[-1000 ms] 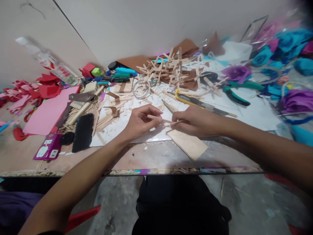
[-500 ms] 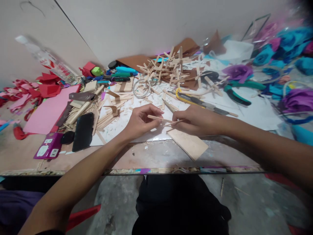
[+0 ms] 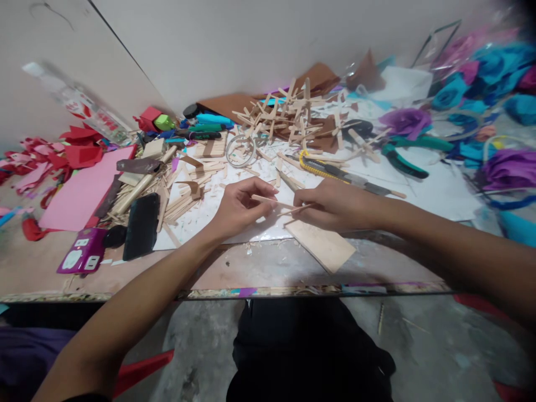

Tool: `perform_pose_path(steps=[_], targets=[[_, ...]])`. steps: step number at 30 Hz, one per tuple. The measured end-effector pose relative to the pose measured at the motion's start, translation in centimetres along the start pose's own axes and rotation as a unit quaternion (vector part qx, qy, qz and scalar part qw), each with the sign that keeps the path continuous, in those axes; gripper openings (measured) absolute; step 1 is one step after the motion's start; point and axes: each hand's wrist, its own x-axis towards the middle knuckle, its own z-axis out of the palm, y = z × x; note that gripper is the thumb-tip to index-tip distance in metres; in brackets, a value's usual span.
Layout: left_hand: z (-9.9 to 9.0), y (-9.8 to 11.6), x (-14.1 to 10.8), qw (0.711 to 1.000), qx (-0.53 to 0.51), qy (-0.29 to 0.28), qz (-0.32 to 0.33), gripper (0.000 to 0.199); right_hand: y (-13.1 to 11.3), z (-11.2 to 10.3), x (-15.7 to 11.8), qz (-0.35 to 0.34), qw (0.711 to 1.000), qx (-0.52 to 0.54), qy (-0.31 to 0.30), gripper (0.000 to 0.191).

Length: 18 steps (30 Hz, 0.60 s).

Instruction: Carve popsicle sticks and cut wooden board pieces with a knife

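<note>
Table edge | narrow gap to board | left hand, right hand holding sticks

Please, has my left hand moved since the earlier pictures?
No, your left hand shows no clear shift against the table's front edge.
</note>
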Motion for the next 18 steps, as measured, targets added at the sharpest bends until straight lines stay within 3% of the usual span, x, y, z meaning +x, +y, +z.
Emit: perform_pose_path(steps=[18], targets=[[0.13,-0.11,0.07,1.0,-0.007,0.009,0.008,0.021,-0.17,-0.08,0.1,0.009,1.0,0.003,-0.006,0.02]])
